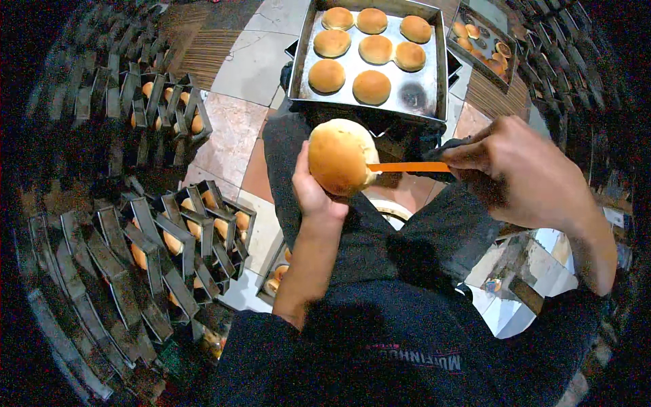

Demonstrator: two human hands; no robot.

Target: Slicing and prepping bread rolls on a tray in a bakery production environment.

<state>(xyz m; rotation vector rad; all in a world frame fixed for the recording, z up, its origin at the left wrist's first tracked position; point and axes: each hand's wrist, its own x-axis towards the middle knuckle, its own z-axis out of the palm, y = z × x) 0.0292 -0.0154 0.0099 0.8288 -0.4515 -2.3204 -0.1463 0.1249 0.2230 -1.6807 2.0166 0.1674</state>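
Observation:
A round golden-brown bun (338, 157) rests in my left hand (317, 186), fingers and thumb curled around its lower left side. Closed around a narrow, flat orange tool (410, 167), my right hand (508, 169) is at the right of the bun. The tool's tip meets the bun's pale side; whether it goes inside is hidden. Just beyond my hands, a metal tray (319, 93) holds several similar buns (375, 49) in rows, with one bare dark spot at its near right corner.
Stacked metal trays of buns (183, 227) stand at the left, with another stack (166, 108) behind. A further tray of buns (483, 42) lies at the far right. My dark-clothed legs (434, 237) are spread below my hands, over a tiled floor (230, 129).

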